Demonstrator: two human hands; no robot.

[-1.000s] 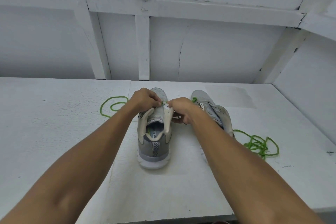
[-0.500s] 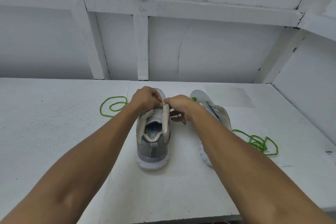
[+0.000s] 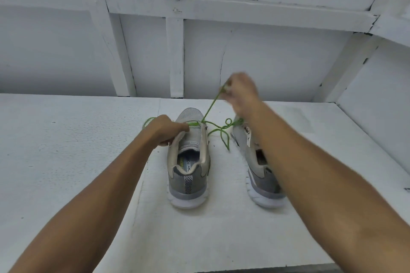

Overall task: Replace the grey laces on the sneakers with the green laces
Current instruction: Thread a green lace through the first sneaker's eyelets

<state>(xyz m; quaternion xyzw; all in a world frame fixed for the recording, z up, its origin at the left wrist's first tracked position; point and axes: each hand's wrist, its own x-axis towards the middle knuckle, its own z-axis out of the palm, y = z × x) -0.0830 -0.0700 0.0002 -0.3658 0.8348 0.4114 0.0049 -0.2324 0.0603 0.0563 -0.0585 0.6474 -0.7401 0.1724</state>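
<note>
The green lace (image 3: 212, 104) is being threaded through the front holes of the left sneaker (image 3: 188, 162). It is pinched in the curled fingers of the right hand (image 3: 240, 93), which is held high above the left sneaker and a bit to its right. From there the lace is stretched tight down to the front holes. The left sneaker's side is gripped by the left hand (image 3: 164, 129), with fingers curled right at those holes. Whether the lace is pinched there too cannot be told.

A loose green loop is seen just right of the left sneaker, between it and the right sneaker (image 3: 263, 177). No grey lace is seen on the left sneaker. Both sneakers are stood on the white table (image 3: 66, 162).

The lacing seems to be only just started. Next, the loose part should probably be pulled through and the two ends made even. Then one end can be poked into the next hole up. The left sneaker must be held still for that.
</note>
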